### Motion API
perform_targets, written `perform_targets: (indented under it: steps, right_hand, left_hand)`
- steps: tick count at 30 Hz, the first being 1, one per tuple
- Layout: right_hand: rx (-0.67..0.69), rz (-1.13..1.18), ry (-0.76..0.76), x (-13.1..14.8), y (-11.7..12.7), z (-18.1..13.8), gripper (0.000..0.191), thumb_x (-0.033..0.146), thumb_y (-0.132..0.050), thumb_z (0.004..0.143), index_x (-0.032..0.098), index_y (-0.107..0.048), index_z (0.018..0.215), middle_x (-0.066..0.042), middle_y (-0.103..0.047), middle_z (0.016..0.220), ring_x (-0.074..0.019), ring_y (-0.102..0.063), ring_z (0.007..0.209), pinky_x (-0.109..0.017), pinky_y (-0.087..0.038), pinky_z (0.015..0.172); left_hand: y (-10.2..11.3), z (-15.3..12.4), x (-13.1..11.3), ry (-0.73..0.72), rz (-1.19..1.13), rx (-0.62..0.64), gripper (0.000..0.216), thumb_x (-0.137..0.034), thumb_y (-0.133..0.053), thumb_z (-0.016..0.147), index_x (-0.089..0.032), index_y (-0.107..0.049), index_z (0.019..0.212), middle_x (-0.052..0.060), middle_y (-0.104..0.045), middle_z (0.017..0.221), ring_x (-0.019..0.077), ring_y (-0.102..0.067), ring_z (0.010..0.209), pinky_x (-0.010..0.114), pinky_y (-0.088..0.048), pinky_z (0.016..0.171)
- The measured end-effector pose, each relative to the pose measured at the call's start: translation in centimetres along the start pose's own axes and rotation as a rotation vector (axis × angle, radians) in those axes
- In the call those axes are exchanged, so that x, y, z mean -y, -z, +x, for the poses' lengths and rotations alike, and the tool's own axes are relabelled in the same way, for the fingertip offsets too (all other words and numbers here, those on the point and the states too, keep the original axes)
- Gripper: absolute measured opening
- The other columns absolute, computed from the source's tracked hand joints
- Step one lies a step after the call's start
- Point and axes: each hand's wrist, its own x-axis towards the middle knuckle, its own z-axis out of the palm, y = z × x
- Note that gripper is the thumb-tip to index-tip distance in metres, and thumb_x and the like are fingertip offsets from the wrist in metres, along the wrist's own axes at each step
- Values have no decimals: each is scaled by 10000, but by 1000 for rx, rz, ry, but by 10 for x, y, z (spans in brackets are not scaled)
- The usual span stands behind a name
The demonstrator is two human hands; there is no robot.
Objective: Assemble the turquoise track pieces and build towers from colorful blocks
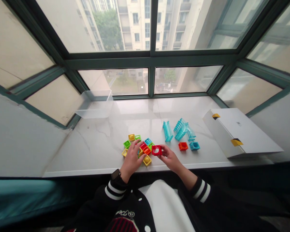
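Observation:
A cluster of small coloured cube blocks [137, 146] in yellow, green, blue, red and orange lies near the front edge of a white marble sill [106, 135]. My left hand [132, 158] rests on the cluster with fingers spread over the blocks. Just right of it, my right hand [170, 158] pinches a red hollow cube [156, 150] at the cluster's right side. An orange cube [183, 146] and a blue cube [194, 146] sit apart further right.
Translucent blue track pieces [180, 129] lie behind the loose cubes. A clear plastic tub [96, 103] stands at the back left by the window. At the right lies a white flat box [239, 132]. Window frames enclose the sill on three sides.

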Motion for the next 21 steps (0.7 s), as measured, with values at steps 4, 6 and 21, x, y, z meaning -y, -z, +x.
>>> perform_targets:
  steps: [4, 6, 21]
  right_hand:
    - [66, 127, 39, -2, -6, -1, 486, 497, -740, 973, 265, -570, 1365, -114, -710, 1357, -274, -725, 1200, -448, -607, 1020]
    - [102, 157, 51, -1, -8, -2, 501, 499, -736, 978, 269, -566, 1389, -117, -709, 1367, -280, -716, 1224, -456, -600, 1040]
    - [48, -34, 139, 14, -11, -7, 682, 427, -825, 901, 302, -539, 1508, -129, -622, 1437, -258, -727, 1125, -452, -654, 962]
  left_hand:
    - [0, 0, -26, -61, -232, 106, 625, -308, -771, 919, -288, -530, 1496, 120, -577, 1541, 317, -497, 1491, 542, -406, 1263]
    - [-4, -1, -34, -34, -324, 133, 544, -309, -773, 921, -279, -575, 1427, 110, -647, 1446, 302, -594, 1393, 521, -479, 1207]
    - [-8, -6, -51, -44, -298, 22, 506, -122, -723, 890, -333, -693, 1350, 63, -626, 1256, 240, -658, 1178, 430, -610, 1041]
